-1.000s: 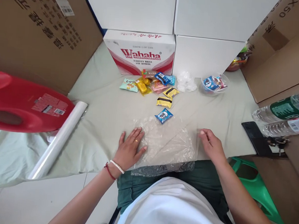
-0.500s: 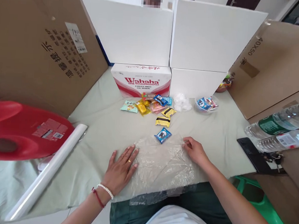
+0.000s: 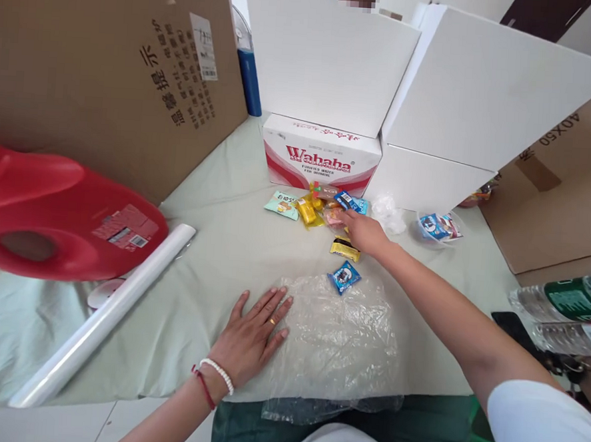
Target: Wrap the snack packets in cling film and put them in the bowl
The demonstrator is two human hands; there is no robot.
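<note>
A clear plastic sheet (image 3: 338, 337) lies spread and crinkled on the table, its near edge hanging over my lap. My left hand (image 3: 253, 332) rests flat with fingers spread at the sheet's left edge. A blue snack packet (image 3: 345, 277) lies at its far edge, with a yellow packet (image 3: 345, 248) just beyond. My right hand (image 3: 367, 233) reaches over the snack pile, its fingers stretched to a pink packet (image 3: 332, 216); the hand partly covers another yellow packet. Around it lie yellow-wrapped snacks (image 3: 307, 212), a mint-green packet (image 3: 282, 205) and a dark blue packet (image 3: 347, 200).
A Wahaba-style printed carton (image 3: 322, 157) and white panels (image 3: 330, 56) stand behind. On the left are a red jug (image 3: 70, 214) and a white film roll (image 3: 104, 316). To the right are crumpled clear plastic (image 3: 389, 213), a clear bowl (image 3: 438, 230) and water bottles (image 3: 566, 297).
My right hand has left the right edge of the plastic sheet and moved forward to the snack pile. My left hand stays flat at the sheet's left side. The view has shifted.
</note>
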